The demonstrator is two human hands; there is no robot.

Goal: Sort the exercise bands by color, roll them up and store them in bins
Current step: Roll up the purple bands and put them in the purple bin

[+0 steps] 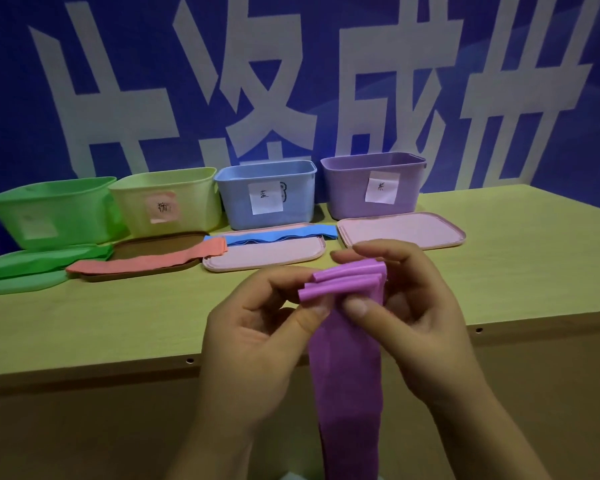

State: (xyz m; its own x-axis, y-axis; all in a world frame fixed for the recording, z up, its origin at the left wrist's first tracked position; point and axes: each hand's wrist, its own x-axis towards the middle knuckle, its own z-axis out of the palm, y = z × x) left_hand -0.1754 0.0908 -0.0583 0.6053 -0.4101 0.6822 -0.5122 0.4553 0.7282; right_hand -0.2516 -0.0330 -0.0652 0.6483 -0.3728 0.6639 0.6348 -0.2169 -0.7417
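Observation:
A purple band (345,368) hangs down in front of the table, its top end rolled into a few turns. My left hand (253,337) pinches the roll's left end and my right hand (420,306) pinches its right end. Along the back of the table stand a green bin (49,209), a yellow bin (168,202), a blue bin (267,195) and a purple bin (373,185). A green band (42,261), a salmon band (153,259) and a blue band (274,235) lie flat in front of the bins.
Lids lie in front of the bins: a green lid (21,284), a brown lid (146,244), and two pink lids (267,258) (402,228). The wooden table's (118,327) front edge runs below my hands. A blue banner with white characters hangs behind.

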